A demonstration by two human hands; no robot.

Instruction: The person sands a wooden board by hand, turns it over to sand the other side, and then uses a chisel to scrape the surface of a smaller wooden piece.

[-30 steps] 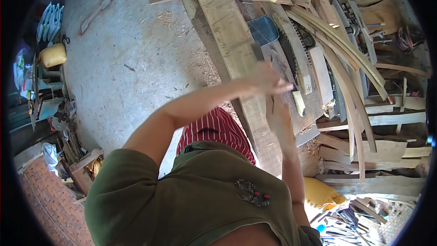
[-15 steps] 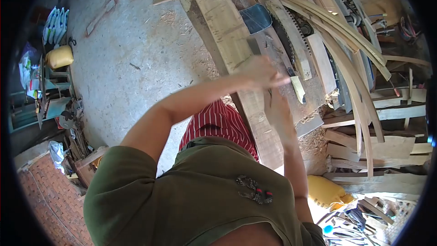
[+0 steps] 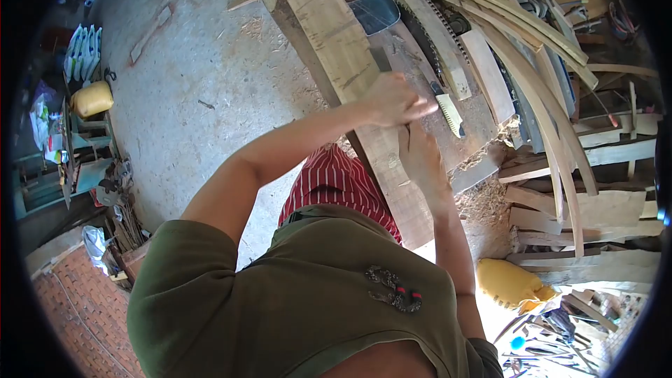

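My left hand (image 3: 393,100) is closed in a fist above the long wooden plank (image 3: 329,28). Just below it in the view, my right hand (image 3: 422,157) is closed too, its fingertips right under the left fist. A small dark edge shows between the two hands, but I cannot tell what they grip. A flat grey piece (image 3: 379,60) lies by the plank's edge, just beyond my left hand. To the right of my hands rests a short blade (image 3: 450,115) with a toothed edge and a dark handle.
On the bench lie a dark blue sheet (image 3: 375,12) and a toothed saw blade (image 3: 418,33). Long curved wood strips (image 3: 539,112) and stacked boards (image 3: 595,217) fill the right side. Wood shavings (image 3: 483,206) sit below the bench end. A yellow jug (image 3: 92,100) stands far left.
The view has shifted slightly, so the bench and its things appear further up and left. My hands stay close together over the plank, with the right hand a little lower relative to the bench.
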